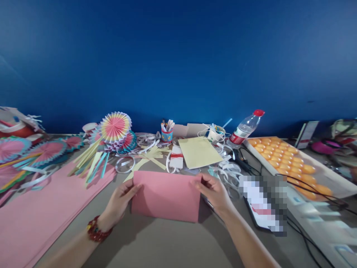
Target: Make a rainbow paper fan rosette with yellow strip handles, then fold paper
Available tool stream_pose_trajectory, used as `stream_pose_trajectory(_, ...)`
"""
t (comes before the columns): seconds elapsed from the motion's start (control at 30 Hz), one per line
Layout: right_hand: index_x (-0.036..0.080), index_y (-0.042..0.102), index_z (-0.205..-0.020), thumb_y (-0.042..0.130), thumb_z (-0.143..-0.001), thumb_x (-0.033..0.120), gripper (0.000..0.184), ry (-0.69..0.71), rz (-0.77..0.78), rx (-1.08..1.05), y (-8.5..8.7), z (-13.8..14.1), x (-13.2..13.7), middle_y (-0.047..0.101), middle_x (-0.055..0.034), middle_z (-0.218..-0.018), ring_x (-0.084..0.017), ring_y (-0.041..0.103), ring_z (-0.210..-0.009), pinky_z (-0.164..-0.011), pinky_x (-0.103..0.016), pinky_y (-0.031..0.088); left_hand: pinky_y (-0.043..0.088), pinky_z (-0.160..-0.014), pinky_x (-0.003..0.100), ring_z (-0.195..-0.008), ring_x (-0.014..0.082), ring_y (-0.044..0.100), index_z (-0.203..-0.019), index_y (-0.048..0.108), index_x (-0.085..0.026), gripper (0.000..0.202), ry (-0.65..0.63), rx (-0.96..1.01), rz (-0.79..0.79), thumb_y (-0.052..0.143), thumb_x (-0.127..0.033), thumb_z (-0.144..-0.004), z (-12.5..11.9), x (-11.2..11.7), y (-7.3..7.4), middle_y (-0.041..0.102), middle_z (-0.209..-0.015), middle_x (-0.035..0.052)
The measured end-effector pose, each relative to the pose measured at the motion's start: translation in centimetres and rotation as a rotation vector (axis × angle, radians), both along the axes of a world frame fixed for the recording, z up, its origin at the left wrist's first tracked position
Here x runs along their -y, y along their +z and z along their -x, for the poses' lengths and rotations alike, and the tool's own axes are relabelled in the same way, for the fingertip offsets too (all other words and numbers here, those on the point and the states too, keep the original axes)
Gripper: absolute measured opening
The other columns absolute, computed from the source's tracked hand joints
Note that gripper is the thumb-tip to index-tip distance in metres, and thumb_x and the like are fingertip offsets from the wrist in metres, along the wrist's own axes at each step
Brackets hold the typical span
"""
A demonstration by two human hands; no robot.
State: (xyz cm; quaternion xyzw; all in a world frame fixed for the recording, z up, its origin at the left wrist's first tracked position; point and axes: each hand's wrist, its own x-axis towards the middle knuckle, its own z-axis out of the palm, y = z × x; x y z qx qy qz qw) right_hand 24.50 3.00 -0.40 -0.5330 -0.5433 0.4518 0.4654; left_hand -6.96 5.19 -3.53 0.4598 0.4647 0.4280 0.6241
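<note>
A sheet of pink paper (166, 197) is held up by its two short sides above the grey table. My left hand (121, 199) pinches the left side, thumb on the near face and the other fingers behind. At the upper right corner, my right hand (213, 191) grips the sheet the same way. A beaded bracelet (97, 230) circles my left wrist. Just beyond the sheet lie a yellow paper sheet (198, 152), pale yellow paper strips (152, 158) and a small white box with a red band (176, 159).
Larger pink sheets (55, 210) and pleated paper rosettes (115, 127) are at left. A pen cup (166, 134), a plastic bottle (247, 128) and curled white strips (230, 169) stand or lie farther back. At right are a blurred-out phone (262, 208), cables and a tray of orange round items (287, 160).
</note>
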Motion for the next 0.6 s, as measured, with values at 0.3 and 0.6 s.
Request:
stream_pose_trajectory(0.3, 0.017, 0.059, -0.067, 0.067, -0.083, 0.047, 0.035, 0.009, -0.057, 0.045, 0.17, -0.03, -0.04, 0.042, 0.0037, -0.059, -0.011, 0.038, -0.057, -0.052, -0.022, 0.03, 0.05, -0.071, 0.024, -0.081, 0.0183, 0.064, -0.104, 0.074, -0.018, 0.037, 0.006, 0.009, 0.022, 0.076, -0.043, -0.078, 0.14, 0.07, -0.09, 0.074, -0.094, 0.0057)
stream_pose_trajectory(0.6, 0.017, 0.06, -0.071, 0.064, -0.087, 0.046, 0.034, 0.01, -0.056, 0.055, -0.3, -0.22, -0.07, 0.043, 0.0036, -0.062, -0.011, 0.039, -0.058, -0.054, -0.022, 0.031, 0.049, -0.071, 0.025, -0.082, 0.0189, 0.062, -0.103, 0.072, -0.017, 0.037, 0.018, -0.035, -0.02, 0.074, -0.045, -0.079, 0.23, 0.06, -0.34, 0.072, -0.091, 0.0059)
